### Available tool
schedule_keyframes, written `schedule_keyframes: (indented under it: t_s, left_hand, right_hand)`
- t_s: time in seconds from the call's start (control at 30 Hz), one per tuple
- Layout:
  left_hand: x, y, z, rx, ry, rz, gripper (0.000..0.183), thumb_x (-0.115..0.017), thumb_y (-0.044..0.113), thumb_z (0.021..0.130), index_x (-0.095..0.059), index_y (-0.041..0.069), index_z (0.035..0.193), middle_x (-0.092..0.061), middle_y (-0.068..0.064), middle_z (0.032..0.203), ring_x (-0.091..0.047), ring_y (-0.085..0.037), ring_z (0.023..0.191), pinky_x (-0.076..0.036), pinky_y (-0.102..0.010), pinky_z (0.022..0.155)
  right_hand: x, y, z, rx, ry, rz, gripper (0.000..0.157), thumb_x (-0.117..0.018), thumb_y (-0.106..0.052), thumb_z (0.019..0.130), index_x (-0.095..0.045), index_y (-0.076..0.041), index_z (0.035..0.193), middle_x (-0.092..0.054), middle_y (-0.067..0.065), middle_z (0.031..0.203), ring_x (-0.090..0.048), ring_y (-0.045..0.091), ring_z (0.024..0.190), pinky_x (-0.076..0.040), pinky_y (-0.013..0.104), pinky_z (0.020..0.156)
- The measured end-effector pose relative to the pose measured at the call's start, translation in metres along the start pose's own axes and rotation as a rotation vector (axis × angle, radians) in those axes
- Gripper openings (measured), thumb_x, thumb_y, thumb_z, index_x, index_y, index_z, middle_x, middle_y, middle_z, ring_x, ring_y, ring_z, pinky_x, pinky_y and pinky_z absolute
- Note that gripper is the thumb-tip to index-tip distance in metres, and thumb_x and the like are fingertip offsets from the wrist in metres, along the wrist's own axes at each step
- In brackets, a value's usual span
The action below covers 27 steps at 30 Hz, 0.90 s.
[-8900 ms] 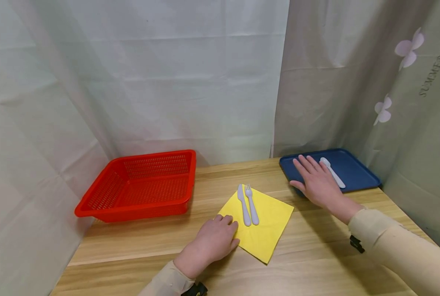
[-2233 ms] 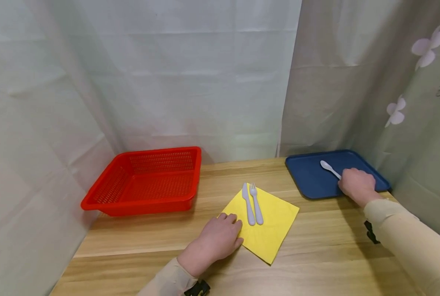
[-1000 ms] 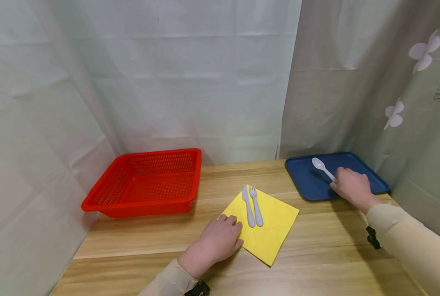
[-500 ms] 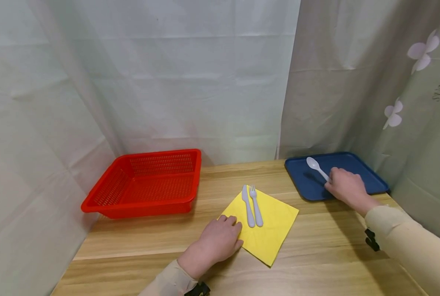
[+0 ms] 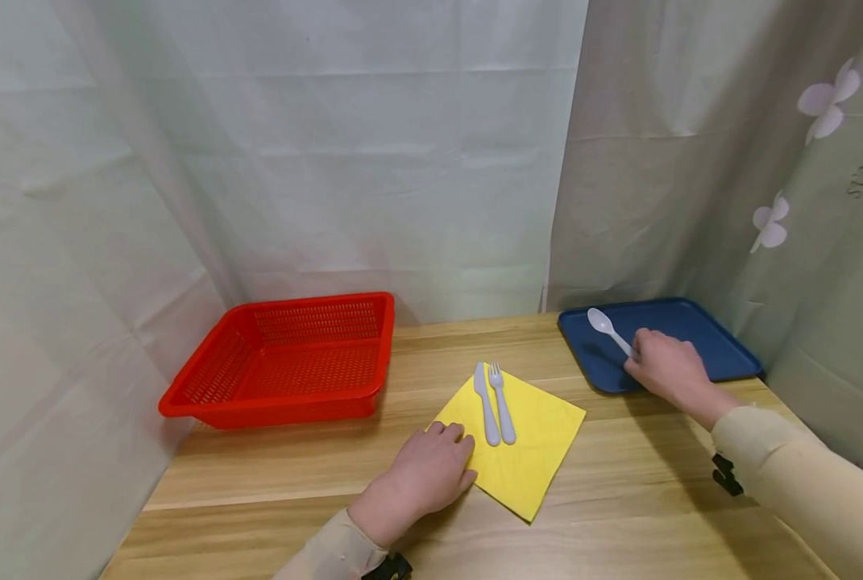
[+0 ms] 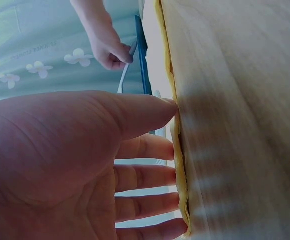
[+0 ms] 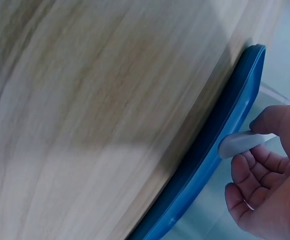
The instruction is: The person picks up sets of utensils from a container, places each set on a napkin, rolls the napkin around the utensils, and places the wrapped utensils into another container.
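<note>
Over the blue tray, my right hand pinches a white plastic spoon by its handle, the bowl pointing to the far left. In the right wrist view the handle's end shows between thumb and fingers, close over the tray's rim. My left hand rests its fingertips on the left edge of a yellow napkin; the left wrist view shows its fingers nearly straight along that edge. A white plastic knife and fork lie side by side on the napkin.
A red plastic basket with slotted sides stands at the back left of the wooden table. Pale curtains hang behind the table and on both sides.
My right hand, once open over the tray, has gripped the spoon and raised it off the tray, then moved left with it. The left hand stays at the napkin's edge.
</note>
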<state>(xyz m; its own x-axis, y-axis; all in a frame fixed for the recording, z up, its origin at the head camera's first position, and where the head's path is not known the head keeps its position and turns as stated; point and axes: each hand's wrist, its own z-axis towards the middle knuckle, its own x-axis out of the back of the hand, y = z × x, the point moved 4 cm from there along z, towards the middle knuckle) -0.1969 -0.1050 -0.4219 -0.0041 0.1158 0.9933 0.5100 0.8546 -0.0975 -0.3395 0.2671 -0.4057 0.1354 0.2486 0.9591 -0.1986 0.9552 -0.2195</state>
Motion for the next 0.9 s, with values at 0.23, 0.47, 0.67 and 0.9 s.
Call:
schedule_keyframes:
  t_s: [0.23, 0.47, 0.67, 0.9]
  left_hand:
    - [0.001, 0.001, 0.000, 0.001, 0.001, 0.005, 0.041, -0.076, 0.044, 0.104, -0.074, 0.014, 0.132, -0.068, -0.006, 0.137, -0.065, -0.029, 0.121, -0.058, -0.048, 0.096]
    - [0.001, 0.001, -0.001, 0.002, -0.002, 0.005, 0.042, -0.076, 0.044, 0.104, -0.074, 0.014, 0.133, -0.068, -0.006, 0.137, -0.065, -0.029, 0.121, -0.059, -0.048, 0.096]
    - [0.002, 0.001, -0.001, -0.001, 0.004, 0.009, 0.042, -0.076, 0.044, 0.104, -0.074, 0.013, 0.133, -0.068, -0.007, 0.137, -0.065, -0.029, 0.120, -0.059, -0.048, 0.095]
    - [0.001, 0.001, -0.001, -0.005, 0.010, 0.012, 0.041, -0.076, 0.044, 0.104, -0.075, 0.014, 0.132, -0.068, -0.006, 0.136, -0.065, -0.029, 0.120, -0.059, -0.048, 0.095]
  right_hand:
    - [0.000, -0.013, -0.002, 0.002, 0.002, 0.016, 0.018, -0.072, -0.013, 0.098, -0.060, 0.000, 0.096, -0.057, 0.010, 0.081, -0.054, 0.028, 0.070, -0.045, 0.047, 0.066]
    - [-0.001, -0.023, -0.004, -0.005, -0.010, 0.022, 0.018, -0.074, -0.013, 0.098, -0.061, 0.000, 0.098, -0.058, 0.010, 0.082, -0.054, 0.028, 0.070, -0.045, 0.046, 0.066]
    - [-0.003, -0.028, -0.003, -0.005, -0.017, 0.023, 0.019, -0.075, -0.013, 0.098, -0.061, 0.000, 0.099, -0.058, 0.010, 0.082, -0.054, 0.028, 0.071, -0.045, 0.045, 0.067]
    - [-0.003, -0.036, -0.005, 0.007, -0.028, 0.034, 0.020, -0.076, -0.013, 0.098, -0.061, 0.000, 0.100, -0.058, 0.010, 0.083, -0.054, 0.028, 0.071, -0.045, 0.044, 0.066]
